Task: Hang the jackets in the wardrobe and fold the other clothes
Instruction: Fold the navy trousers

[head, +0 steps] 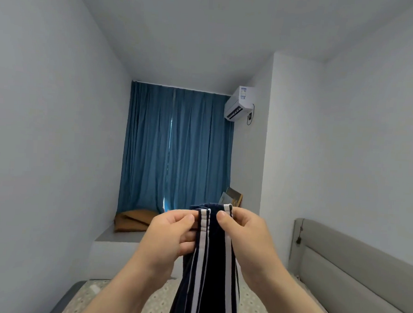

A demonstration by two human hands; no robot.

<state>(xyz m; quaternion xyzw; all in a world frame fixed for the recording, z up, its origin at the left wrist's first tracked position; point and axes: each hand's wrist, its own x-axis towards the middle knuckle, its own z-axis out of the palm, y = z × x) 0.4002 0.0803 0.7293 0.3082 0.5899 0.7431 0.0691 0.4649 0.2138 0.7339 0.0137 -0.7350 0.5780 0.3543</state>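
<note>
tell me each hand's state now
Left hand: closed, pinching the pants at the top edge.
Right hand: closed, pinching the same edge.

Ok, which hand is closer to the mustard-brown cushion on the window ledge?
Left. The left hand pinches the navy white-striped garment just right of the mustard-brown cushion; the right hand grips it further right.

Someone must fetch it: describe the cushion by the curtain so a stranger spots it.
Find the blue curtain on the far wall. At its foot, at the left end of the pale ledge, lies the cushion. It alone is mustard-brown and soft; the framed picture leans at the right end.
</note>
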